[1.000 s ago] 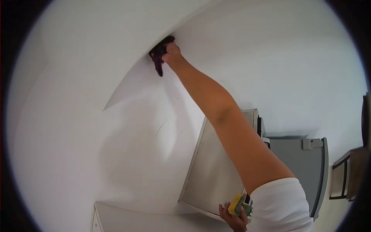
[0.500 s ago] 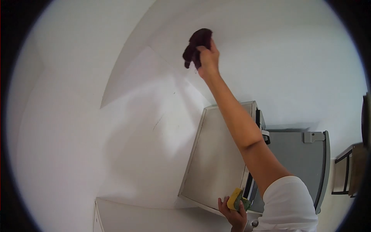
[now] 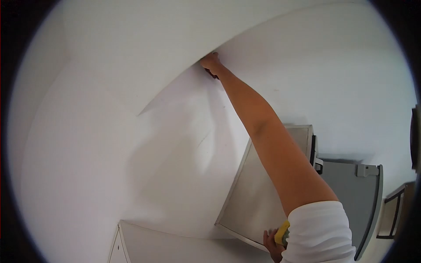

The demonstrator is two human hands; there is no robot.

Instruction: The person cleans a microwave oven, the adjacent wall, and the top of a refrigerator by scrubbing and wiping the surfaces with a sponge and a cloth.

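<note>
My right hand (image 3: 210,62) is at the end of my raised arm, pressed to the white wall (image 3: 175,144) just under a curved edge. A dark maroon cloth (image 3: 212,74) is in its closed fingers, mostly hidden behind them. Low in the view, my left hand (image 3: 273,247) holds a yellow and green sponge (image 3: 281,234), partly covered by the white sleeve of my right arm. The sponge is in front of the flat metal-coloured top of an appliance or cabinet (image 3: 252,201).
A grey fridge-like panel (image 3: 346,188) with a hinge is to the right of my arm. Wooden furniture with a dark frame (image 3: 397,210) stands at the far right. A white cabinet (image 3: 153,245) shows at the lower left. Thin marks are on the wall.
My right hand with the cloth has swung away from the edge, then back up to it, farther right than before. The view has shifted, and the sleeve now hides more of the sponge.
</note>
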